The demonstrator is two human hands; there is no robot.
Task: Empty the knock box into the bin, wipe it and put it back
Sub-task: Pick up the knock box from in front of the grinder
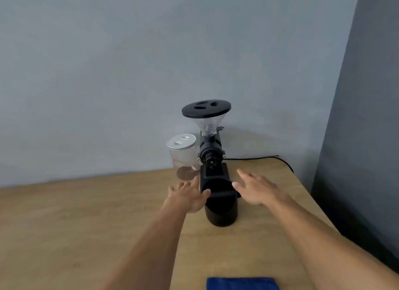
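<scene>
Both hands are out over the wooden table, flanking the black knock box, which stands upright just in front of the coffee grinder and close against its base. The left hand sits at the box's left flank, fingers spread, its thumb at the rim and perhaps touching it; the right hand is at the right flank, open and flat, nothing gripped, thumb tip near the rim. Neither hand has hold of anything. The step looks like the pick-up, and the sensible way is a two-sided clasp low on the body rather than the rim, palms pressing in evenly, then a straight lift toward the person so the box clears the grinder's front without nudging it. Keep it level (whether there are spent grounds inside cannot be told from here, the interior is just dark). The clear jar stands behind the left hand, so no wide swing that way. The blue cloth waits at the near edge for the wipe; no bin is in view.
</scene>
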